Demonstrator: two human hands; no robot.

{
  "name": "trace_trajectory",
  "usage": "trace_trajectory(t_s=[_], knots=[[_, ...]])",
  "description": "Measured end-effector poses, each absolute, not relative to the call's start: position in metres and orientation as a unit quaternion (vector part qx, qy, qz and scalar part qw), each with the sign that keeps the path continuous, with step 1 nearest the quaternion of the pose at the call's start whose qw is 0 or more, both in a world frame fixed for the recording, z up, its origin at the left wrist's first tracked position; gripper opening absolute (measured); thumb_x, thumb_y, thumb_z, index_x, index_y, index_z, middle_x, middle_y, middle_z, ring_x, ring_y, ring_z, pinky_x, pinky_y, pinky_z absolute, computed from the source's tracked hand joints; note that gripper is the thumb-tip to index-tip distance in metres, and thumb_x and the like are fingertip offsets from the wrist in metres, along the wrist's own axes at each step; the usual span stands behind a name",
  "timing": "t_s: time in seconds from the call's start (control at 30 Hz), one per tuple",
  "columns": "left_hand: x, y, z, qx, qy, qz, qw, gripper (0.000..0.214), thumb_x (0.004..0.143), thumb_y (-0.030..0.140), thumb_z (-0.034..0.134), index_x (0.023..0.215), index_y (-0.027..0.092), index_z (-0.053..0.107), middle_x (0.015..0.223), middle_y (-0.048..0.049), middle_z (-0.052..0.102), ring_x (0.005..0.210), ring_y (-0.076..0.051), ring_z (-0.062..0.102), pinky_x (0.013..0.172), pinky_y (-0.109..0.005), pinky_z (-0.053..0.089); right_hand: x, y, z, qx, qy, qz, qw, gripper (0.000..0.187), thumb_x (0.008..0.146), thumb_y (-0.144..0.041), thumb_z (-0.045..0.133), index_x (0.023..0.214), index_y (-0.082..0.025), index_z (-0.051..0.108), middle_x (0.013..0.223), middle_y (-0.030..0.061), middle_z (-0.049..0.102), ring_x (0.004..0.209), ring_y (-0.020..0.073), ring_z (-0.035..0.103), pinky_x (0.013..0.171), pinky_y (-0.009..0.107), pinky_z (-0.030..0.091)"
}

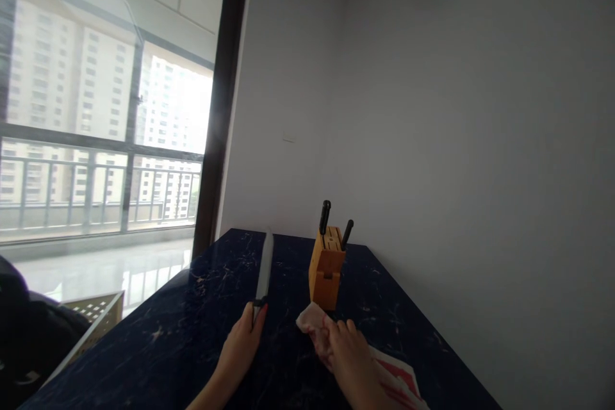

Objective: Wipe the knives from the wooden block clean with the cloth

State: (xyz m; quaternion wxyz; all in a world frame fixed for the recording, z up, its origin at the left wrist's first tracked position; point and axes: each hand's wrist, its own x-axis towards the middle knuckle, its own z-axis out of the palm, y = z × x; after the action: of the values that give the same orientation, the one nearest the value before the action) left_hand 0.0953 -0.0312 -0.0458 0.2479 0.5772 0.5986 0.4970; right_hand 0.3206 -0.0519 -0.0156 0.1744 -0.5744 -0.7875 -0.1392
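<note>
My left hand (243,337) is wrapped round the dark handle of a kitchen knife (264,269), whose broad blade points up and away from me over the table. Bunched in my right hand (350,352) is a white and red cloth (314,323); one end sticks out past the fingers to the left. A wooden knife block (328,272) stands upright just beyond the cloth. Two black-handled knives (325,216) are in its slots, and other slots show no knife. Knife and cloth are apart.
The dark blue marbled table (211,307) reaches toward the grey wall (456,141). Under my right forearm lies a flat red and white item (401,371), partly hidden. At left are a perforated beige box (103,317), a black object (29,333) and a large window.
</note>
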Motion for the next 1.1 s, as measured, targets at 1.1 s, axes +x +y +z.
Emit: trace_trajectory(t_s=[1.1], knots=[[0.111,-0.052,-0.041,0.770,0.616,0.167,0.029,0.023,0.086,0.030,0.033,0.092,0.020,0.052,0.081,-0.0074,0.066,0.074,-0.024,0.064,0.060,-0.029,0.040,0.309,-0.033,-0.025,-0.505,-0.613,0.130,0.593,0.004,0.078,-0.025,0.043,0.078,-0.022,0.042,0.066,0.0003,0.058,0.061,0.0168,0.058,0.058,0.026,0.044]])
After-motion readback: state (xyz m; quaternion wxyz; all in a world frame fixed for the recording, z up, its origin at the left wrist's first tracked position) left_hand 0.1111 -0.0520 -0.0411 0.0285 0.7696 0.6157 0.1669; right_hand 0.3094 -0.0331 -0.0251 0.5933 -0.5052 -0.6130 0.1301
